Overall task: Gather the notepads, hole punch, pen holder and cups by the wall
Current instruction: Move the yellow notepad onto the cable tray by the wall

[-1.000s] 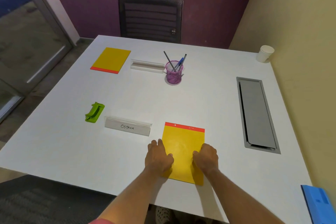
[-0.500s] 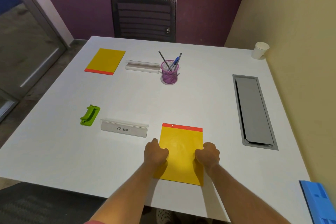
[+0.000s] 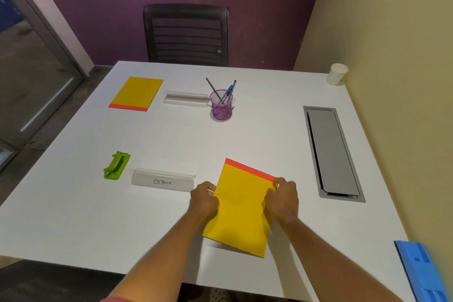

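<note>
notepad (image 3: 241, 206), flat yellow rectangle, both hands gripping

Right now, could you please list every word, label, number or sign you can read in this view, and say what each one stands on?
"OSTRICH": handwritten in dark capitals on the white card of the near name plate.
Far name plate: no writing shows on the side facing the camera.
Small pale mark on the black chair: too small to read.
Both yellow notepads, the paper cup and the green hole punch: no text visible.
</note>
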Motion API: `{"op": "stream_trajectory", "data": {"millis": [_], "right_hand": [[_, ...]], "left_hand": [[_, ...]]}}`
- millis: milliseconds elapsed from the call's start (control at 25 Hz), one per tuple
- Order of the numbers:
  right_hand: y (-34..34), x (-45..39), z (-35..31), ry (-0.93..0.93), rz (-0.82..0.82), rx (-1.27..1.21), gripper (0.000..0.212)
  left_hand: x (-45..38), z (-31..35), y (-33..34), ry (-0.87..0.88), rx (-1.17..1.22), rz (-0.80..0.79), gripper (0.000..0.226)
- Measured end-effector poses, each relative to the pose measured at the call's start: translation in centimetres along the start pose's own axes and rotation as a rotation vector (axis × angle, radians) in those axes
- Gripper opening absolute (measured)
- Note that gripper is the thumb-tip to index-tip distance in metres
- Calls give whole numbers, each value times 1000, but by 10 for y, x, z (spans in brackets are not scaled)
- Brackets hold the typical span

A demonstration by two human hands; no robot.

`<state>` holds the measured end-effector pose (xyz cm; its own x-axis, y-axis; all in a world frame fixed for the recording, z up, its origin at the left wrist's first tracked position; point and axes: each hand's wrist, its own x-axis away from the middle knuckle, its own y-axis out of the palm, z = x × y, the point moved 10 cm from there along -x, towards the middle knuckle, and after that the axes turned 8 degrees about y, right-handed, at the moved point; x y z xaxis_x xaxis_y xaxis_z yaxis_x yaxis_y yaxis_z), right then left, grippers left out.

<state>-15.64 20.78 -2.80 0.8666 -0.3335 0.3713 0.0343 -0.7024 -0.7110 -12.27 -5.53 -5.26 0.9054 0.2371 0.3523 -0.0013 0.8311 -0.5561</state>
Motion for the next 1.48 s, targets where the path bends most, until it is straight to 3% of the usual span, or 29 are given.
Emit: {"op": "stream_trajectory", "data": {"millis": [160,440,560,680,800,880,1120,1480], "right_hand": [[-29,-8,-46,-194,32,13,38],[-55,-11,-49,-196,-121,-40,19],[-58,-8,-30,-136,-256,-86,12],[-65,-8,-5,-47,-289,-148,8],[-73,-12,20,38,-283,-256,6],[-83,-21,37,84,-249,-326,6],[-117,-66,89,274,-56,-597,13],[-127,-133,134,505,24,-1124,14]], "left_hand": [[-7,45,-9,152,-26,1,28],[-15,105,-13,316,-94,-85,26],[-17,121,-5,370,-126,-113,28],[-16,143,15,447,-133,-174,29],[-11,170,37,573,-363,-161,35],[-10,187,46,639,-513,-92,55],[-17,215,80,683,-626,-5,92],[-42,241,147,662,-731,15,101]]}}
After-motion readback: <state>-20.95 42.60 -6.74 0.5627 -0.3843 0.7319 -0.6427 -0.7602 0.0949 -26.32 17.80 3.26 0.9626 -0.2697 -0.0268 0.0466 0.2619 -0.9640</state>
